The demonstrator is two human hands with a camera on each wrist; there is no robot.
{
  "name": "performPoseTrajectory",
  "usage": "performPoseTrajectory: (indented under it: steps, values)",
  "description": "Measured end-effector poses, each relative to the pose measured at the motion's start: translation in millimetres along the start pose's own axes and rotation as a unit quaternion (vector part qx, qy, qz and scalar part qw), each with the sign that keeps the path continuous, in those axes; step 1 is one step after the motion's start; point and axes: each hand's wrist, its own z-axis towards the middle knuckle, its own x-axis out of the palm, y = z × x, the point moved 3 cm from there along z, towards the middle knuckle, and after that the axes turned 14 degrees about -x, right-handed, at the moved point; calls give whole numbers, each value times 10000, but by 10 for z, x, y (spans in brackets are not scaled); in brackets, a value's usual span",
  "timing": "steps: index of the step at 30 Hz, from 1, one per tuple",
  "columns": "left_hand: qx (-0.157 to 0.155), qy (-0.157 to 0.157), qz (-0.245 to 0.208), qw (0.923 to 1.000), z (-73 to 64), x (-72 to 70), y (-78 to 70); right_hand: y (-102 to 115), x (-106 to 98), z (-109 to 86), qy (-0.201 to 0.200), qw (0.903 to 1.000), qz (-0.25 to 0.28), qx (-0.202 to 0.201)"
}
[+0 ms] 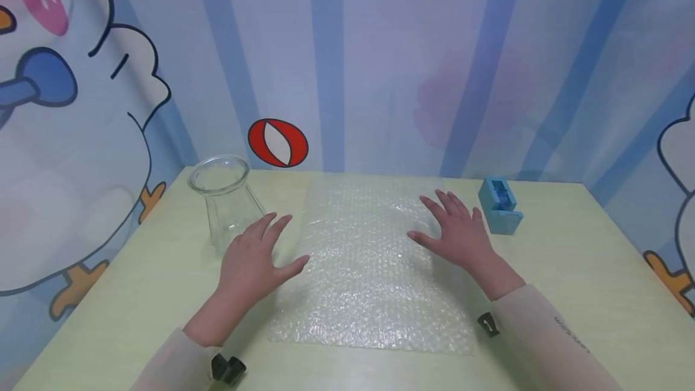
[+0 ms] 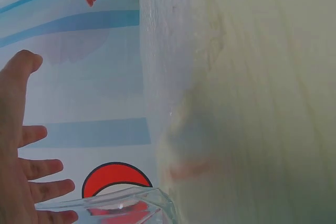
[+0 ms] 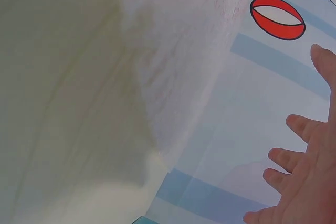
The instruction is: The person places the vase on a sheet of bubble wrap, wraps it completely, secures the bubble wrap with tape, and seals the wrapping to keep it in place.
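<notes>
A sheet of clear bubble wrap (image 1: 358, 282) lies flat in the middle of the table. My left hand (image 1: 250, 261) hovers over its left side with fingers spread, holding nothing. Just beyond those fingers stands an upright clear glass vase (image 1: 219, 189) with a wide rim; its lower right part is partly covered by the hand in the head view. Over the right part of the wrap, my right hand (image 1: 458, 231) is held with fingers apart and nothing in them. A blue tape dispenser (image 1: 499, 207) sits to the right of that hand. In the left wrist view the vase (image 2: 121, 203) shows below the left fingers.
The pale wooden table (image 1: 570, 258) reaches back to a striped blue cloth backdrop (image 1: 374, 65) printed with cartoon figures and a red and white ball. Black camera mounts show at both sleeves.
</notes>
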Motion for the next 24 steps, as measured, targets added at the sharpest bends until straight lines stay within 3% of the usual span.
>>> performPoseTrajectory:
  steps: [5,16,24]
  values:
    - [-61,-76,-142,9999,-25,-29,75,-13,9,-9,21,10000,-64,-2]
    - [-524,109,-496,9973,-105,-131,276,-27,24,-13,8,10000,-62,-26]
    - [-1074,451,-857,9895,-154,-218,461,-32,27,-6,4,10000,-33,-26]
